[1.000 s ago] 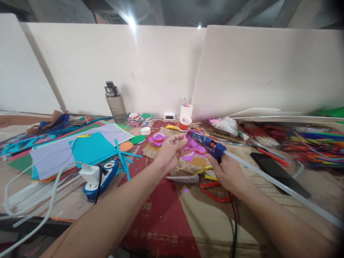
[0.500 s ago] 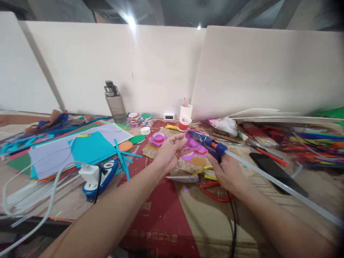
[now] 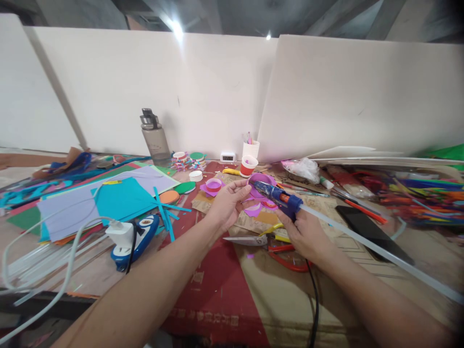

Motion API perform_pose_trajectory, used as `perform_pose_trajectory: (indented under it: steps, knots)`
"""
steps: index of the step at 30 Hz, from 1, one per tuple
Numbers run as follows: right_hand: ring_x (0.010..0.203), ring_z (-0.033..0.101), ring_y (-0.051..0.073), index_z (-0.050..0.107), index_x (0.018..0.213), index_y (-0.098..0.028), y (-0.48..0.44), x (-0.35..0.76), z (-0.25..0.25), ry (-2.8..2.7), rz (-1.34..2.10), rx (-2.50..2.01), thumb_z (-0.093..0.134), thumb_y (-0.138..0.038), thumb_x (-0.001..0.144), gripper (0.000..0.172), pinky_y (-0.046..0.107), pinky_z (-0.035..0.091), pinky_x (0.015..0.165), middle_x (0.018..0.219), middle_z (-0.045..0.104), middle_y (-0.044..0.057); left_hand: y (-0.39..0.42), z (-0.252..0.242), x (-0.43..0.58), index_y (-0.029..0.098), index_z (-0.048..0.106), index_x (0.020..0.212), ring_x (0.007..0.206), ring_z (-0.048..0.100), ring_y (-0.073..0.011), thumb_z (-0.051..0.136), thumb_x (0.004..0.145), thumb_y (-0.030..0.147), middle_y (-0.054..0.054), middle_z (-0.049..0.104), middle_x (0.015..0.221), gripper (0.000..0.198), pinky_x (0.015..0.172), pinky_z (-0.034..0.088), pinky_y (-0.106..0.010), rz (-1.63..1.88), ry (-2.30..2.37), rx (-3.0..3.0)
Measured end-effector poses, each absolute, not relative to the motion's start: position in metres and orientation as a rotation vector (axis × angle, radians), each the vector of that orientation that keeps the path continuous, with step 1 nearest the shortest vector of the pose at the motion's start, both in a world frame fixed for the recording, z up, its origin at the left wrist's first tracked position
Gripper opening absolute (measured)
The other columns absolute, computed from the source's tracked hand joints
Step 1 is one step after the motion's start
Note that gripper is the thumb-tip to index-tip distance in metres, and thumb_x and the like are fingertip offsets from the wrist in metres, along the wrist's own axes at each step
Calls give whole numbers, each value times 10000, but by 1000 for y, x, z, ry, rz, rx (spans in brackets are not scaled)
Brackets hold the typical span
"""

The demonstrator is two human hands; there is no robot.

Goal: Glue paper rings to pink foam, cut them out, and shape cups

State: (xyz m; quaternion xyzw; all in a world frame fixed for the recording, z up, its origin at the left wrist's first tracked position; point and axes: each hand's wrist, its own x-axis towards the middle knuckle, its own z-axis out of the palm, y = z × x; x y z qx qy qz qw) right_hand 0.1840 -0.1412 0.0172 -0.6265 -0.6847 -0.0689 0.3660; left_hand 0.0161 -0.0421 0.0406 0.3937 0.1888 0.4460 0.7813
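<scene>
My left hand [image 3: 232,205] pinches the edge of a round purple paper piece [image 3: 260,179] with a raised rim, held above the table. In my right hand [image 3: 303,233] is a blue hot glue gun [image 3: 281,195], its nozzle pointing left at the purple piece. Whether the nozzle touches it I cannot tell. From the gun's back runs a long, clear glue stick [image 3: 362,238]. Beneath my hands lie purple paper scraps [image 3: 253,210] and red-handled scissors [image 3: 250,240]. A yellow-handled tool [image 3: 273,228] lies there too, partly hidden by my right hand.
Left are blue paper sheets [image 3: 121,200] and a power strip [image 3: 147,237] with cords. A bottle [image 3: 155,140], a small clock [image 3: 227,157] and a red-banded paper cup [image 3: 249,166] stand at the back. A purple-and-red ring piece [image 3: 213,185] sits mid-table. Right lies a phone [image 3: 373,232].
The glue gun and my right hand have shifted slightly left, with the nozzle a little lower. The purple piece has tilted, so more of its round inside shows. My left hand stays nearly still.
</scene>
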Motion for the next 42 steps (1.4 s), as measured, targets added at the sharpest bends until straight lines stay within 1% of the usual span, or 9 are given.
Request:
perform_pose_trajectory:
  steps: [3, 6, 13, 20, 24, 28, 31, 34, 42]
  knots:
    - [995, 624, 304, 607, 1066, -173, -141, 185, 19, -1713, -154, -1632, 374, -446, 910, 391, 457, 498, 835, 988, 678, 153, -42, 40, 16, 118, 639, 858, 705, 657, -144, 769, 652, 144, -24, 682, 751, 245, 740, 560, -326, 960, 412, 854]
    - [1006, 624, 305, 605, 1084, -178, -141, 185, 20, -1665, -138, -1636, 386, -453, 903, 395, 458, 496, 844, 1028, 674, 150, -43, 39, 16, 124, 640, 851, 649, 639, -120, 762, 661, 139, -7, 670, 713, 226, 736, 559, -325, 956, 411, 851]
    - [1074, 594, 303, 584, 1131, -172, -142, 186, 19, -1717, -77, -1646, 385, -442, 907, 403, 472, 474, 899, 1050, 669, 158, -42, 41, 16, 116, 649, 882, 713, 671, -152, 743, 683, 139, -52, 702, 788, 221, 702, 562, -294, 946, 428, 868]
    - [1109, 576, 272, 542, 1210, -175, -141, 186, 18, -1767, -40, -1592, 404, -436, 905, 425, 443, 463, 933, 1148, 639, 138, -39, 40, 15, 112, 634, 884, 697, 663, -145, 707, 717, 122, -57, 695, 788, 182, 704, 565, -303, 951, 437, 859]
    - [1060, 599, 294, 572, 1186, -166, -140, 186, 19, -1701, -71, -1642, 395, -432, 900, 429, 462, 473, 899, 1099, 661, 147, -39, 40, 14, 119, 637, 929, 692, 657, -137, 695, 746, 163, -50, 686, 788, 197, 702, 557, -296, 953, 461, 852]
    - [985, 623, 305, 600, 1139, -188, -140, 184, 22, -1652, -92, -1653, 406, -419, 892, 391, 471, 481, 863, 1024, 682, 138, -39, 41, 14, 119, 638, 930, 705, 652, -137, 710, 732, 168, -54, 680, 813, 217, 685, 545, -281, 958, 470, 855]
    - [986, 620, 308, 608, 1106, -188, -140, 183, 24, -1648, -79, -1632, 418, -418, 888, 369, 472, 479, 864, 1025, 680, 138, -40, 41, 14, 122, 633, 907, 670, 632, -122, 727, 712, 164, -34, 660, 772, 220, 708, 546, -309, 982, 498, 849]
    - [1027, 603, 300, 588, 1131, -196, -141, 182, 25, -1625, -84, -1588, 425, -422, 887, 371, 467, 471, 881, 1052, 668, 131, -40, 41, 14, 122, 636, 890, 664, 618, -113, 751, 684, 176, -26, 651, 769, 242, 732, 541, -324, 1018, 527, 856]
    - [918, 635, 294, 596, 1051, -204, -140, 182, 28, -1623, -34, -1581, 442, -419, 878, 316, 446, 495, 810, 990, 686, 129, -40, 40, 15, 129, 659, 885, 689, 618, -114, 757, 683, 218, -39, 666, 794, 241, 669, 513, -254, 1035, 581, 867]
